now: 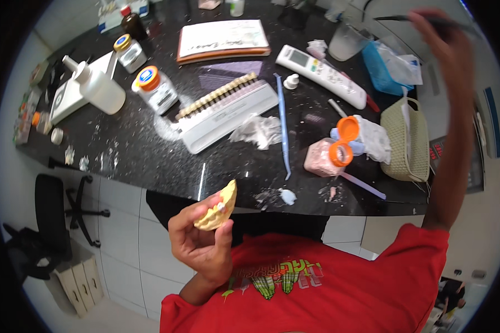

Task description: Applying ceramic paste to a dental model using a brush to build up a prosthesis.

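My left hand [203, 247] is closed around a yellow plaster dental cast [215, 215], holding it up in front of the counter's near edge. A row of teeth shows along the cast, with a small whitish spot on it. Far out to the upper right, my right hand [445, 39] is raised and holds a slim dark handled tool [393, 18]; its exact kind is unclear. Below that hand are a blue container [380, 69] with white paper or wrapping and a clear plastic cup [345, 43].
On the black counter [144, 150] lie a tooth shade guide [233, 119], crumpled tissue [259, 131], a blue dental tool [283, 125] and a white remote control [322, 76]. An uncapped pink-powder jar [323, 158], a woven basket [404, 141] and a squeeze bottle [101, 89] stand around them.
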Available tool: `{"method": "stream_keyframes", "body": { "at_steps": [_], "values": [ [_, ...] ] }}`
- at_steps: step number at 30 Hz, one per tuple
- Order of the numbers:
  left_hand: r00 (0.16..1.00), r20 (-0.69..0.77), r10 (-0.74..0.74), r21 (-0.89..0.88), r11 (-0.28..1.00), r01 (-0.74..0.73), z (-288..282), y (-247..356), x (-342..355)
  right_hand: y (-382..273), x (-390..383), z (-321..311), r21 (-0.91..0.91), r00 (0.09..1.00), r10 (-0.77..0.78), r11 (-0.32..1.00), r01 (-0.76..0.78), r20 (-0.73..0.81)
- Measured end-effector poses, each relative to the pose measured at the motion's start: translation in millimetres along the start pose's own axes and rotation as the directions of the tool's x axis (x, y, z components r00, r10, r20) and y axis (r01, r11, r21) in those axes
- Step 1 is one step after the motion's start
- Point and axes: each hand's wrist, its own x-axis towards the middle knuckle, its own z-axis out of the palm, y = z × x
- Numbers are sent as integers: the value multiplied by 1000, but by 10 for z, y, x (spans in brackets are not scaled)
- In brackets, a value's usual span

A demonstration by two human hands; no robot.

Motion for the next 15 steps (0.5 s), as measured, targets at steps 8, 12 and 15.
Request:
{"method": "stream_keyframes", "body": {
  "at_steps": [8,12,15],
  "values": [
    [992,-62,-111,-120,987,103,-51,-22,62,-1726,-1349,-9,584,994,-111,808,78,20],
    [986,-71,-151,-130,981,141,-91,4,62,-2022,-1509,515,506,989,-111,861,48,96],
    [981,-61,-185,-121,977,176,-88,41,52,-2044,-1577,703,420,990,-18,907,-44,142]
  ]
}}
